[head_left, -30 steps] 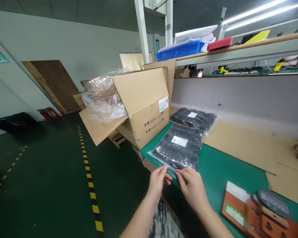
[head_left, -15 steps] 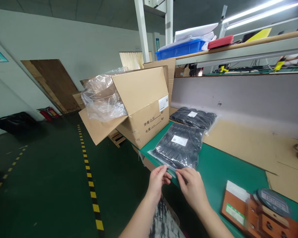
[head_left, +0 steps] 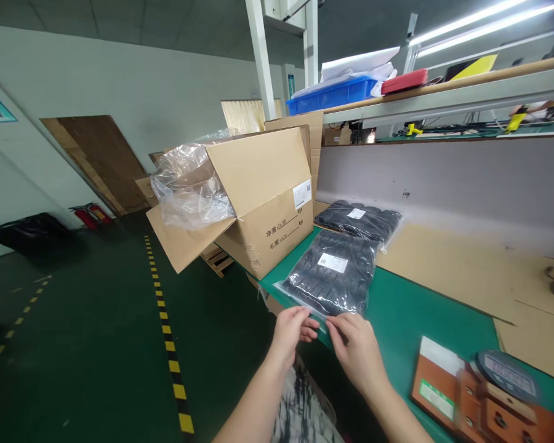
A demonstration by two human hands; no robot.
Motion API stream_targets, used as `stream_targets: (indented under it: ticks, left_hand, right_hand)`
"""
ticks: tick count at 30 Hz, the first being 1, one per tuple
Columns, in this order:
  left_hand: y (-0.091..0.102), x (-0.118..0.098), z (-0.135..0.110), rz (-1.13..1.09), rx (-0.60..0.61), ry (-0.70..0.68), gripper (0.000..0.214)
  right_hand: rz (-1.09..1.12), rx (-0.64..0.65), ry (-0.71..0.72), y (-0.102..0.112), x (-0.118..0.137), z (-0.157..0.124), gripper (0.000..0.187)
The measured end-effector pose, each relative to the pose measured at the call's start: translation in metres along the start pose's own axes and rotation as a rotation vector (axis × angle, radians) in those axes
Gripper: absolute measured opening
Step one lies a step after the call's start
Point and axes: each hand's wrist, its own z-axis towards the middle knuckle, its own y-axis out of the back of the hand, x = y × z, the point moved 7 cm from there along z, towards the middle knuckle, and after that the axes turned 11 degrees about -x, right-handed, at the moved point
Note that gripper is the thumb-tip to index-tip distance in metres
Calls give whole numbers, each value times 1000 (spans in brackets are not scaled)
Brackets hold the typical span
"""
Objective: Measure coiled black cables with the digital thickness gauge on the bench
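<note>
A clear plastic zip bag (head_left: 327,286) full of dark parts lies flat on the green table, a white label (head_left: 333,263) on its upper face. My left hand (head_left: 292,329) pinches the bag's near edge between thumb and forefinger, its other fingers loosely curled. Just to the right, my right hand (head_left: 353,341) grips the same edge strip with thumb and fingertips. Behind this bag rests a second filled bag (head_left: 373,224), also labelled and touched by neither hand.
An open cardboard box (head_left: 277,215) with a plastic liner (head_left: 194,197) stands at the table's left end. A digital gauge (head_left: 505,375) on an orange base sits at the right front. Cardboard sheets (head_left: 443,271) cover the back. Overhead, a shelf holds a blue tray (head_left: 335,96).
Both hands keep their pinch on the bag's near edge, almost unmoved. The view has shifted very slightly.
</note>
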Motion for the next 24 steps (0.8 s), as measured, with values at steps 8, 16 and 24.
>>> stream_targets:
  ticks: [8, 16, 24]
  left_hand:
    - [-1, -3, 2, 45, -1, 23, 30]
    - [-3, -3, 5, 87, 27, 64, 20]
    - [-3, 3, 8, 76, 97, 77, 29]
  right_hand:
    - [1, -7, 24, 0, 2, 0, 32]
    - [-54, 3, 72, 0, 4, -3, 30]
    - [-185, 104, 193, -18, 22, 17, 20]
